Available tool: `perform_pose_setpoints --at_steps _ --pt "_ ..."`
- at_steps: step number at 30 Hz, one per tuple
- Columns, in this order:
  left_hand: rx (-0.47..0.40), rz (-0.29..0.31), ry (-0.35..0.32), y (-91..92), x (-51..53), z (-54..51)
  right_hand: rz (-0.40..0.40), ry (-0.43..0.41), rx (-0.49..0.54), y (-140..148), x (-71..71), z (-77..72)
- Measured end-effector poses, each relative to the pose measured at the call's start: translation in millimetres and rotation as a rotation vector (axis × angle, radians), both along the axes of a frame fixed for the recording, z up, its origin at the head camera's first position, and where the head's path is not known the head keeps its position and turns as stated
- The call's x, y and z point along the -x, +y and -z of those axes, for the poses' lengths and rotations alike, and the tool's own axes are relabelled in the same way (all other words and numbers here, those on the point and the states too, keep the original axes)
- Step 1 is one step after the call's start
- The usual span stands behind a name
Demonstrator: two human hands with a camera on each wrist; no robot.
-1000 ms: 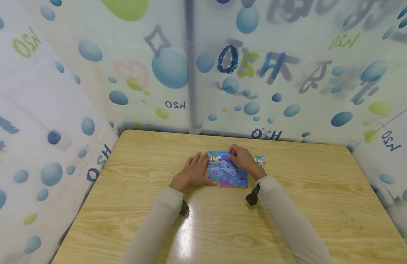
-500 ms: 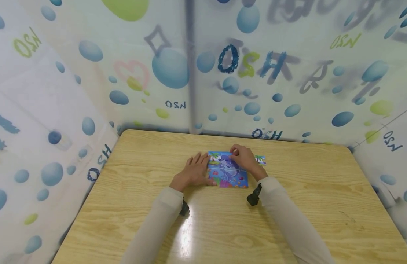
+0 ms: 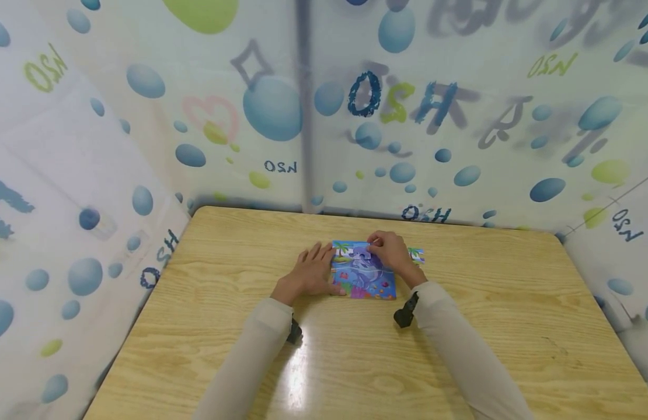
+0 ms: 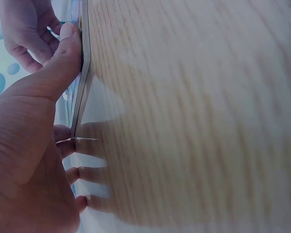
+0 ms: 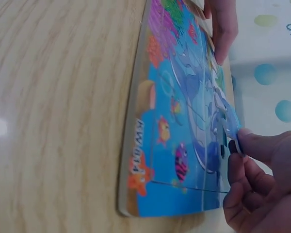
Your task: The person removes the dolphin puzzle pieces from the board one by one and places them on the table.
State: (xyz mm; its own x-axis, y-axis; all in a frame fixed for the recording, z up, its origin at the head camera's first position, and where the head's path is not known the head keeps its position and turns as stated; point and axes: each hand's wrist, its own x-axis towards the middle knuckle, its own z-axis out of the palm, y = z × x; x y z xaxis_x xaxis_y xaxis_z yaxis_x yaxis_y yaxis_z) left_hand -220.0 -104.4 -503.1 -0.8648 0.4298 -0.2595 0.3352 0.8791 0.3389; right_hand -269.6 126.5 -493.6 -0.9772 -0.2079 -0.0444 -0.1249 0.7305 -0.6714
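A flat jigsaw puzzle board (image 3: 379, 291) with a dolphin and sea animals lies on the table. My left hand (image 3: 313, 271) rests at its left side, fingers spread and straight. In the left wrist view, that hand's thumb (image 4: 68, 43) presses on the board's edge. Over the upper part, my right hand (image 3: 391, 252) pinches a purple-blue puzzle piece (image 5: 229, 121) between thumb and fingers. The right wrist view shows this piece tilted, one side raised off the board. Its far end is hard to make out. Just right of the right hand lies another piece (image 3: 417, 255) with a palm tree.
A light wood-grain table (image 3: 224, 251) carries everything. Behind it and at the sides stand printed fabric walls (image 3: 271, 186) with blue and green spots. Both forearms come in from the front, a dark wrist camera (image 3: 404, 315) on the right one.
My right hand stays over the board's upper part with small finger movement. The outline of the pinched puzzle piece now shows more distinctly against the picture. My left hand keeps its place.
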Motion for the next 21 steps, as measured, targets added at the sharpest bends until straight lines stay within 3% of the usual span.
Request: perform_pose_setpoints --at_steps 7,16,21 --pt "0.000 0.003 0.002 -0.2 -0.4 -0.3 0.046 -0.010 0.071 14.3 3.7 -2.3" --pt "-0.005 0.007 0.008 0.2 -1.1 0.1 0.126 -0.046 0.053 42.1 1.1 -4.6" --pt "-0.015 0.003 -0.001 -0.4 0.7 2.1 0.131 -0.052 0.086 61.0 -0.5 -4.7"
